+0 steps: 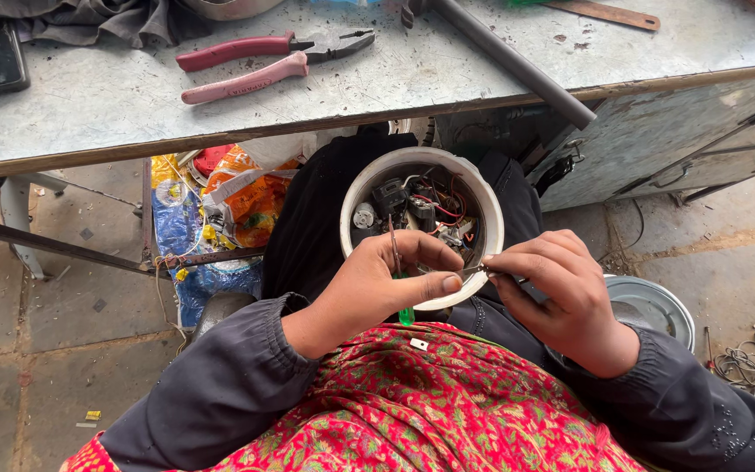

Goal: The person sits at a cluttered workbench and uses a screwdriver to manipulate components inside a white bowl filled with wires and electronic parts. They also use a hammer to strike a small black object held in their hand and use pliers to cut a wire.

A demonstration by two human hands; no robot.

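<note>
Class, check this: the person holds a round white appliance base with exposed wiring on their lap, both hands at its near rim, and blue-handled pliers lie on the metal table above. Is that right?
Not quite. The head view shows the pliers have pink-red handles, not blue. The rest stands: the round white appliance base with exposed wiring sits on the lap, the left hand and right hand at its near rim, and the pliers lie on the metal table.

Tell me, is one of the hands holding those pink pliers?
No, the pink pliers lie alone on the grey table, far from both hands, which work at the white round appliance.
</note>
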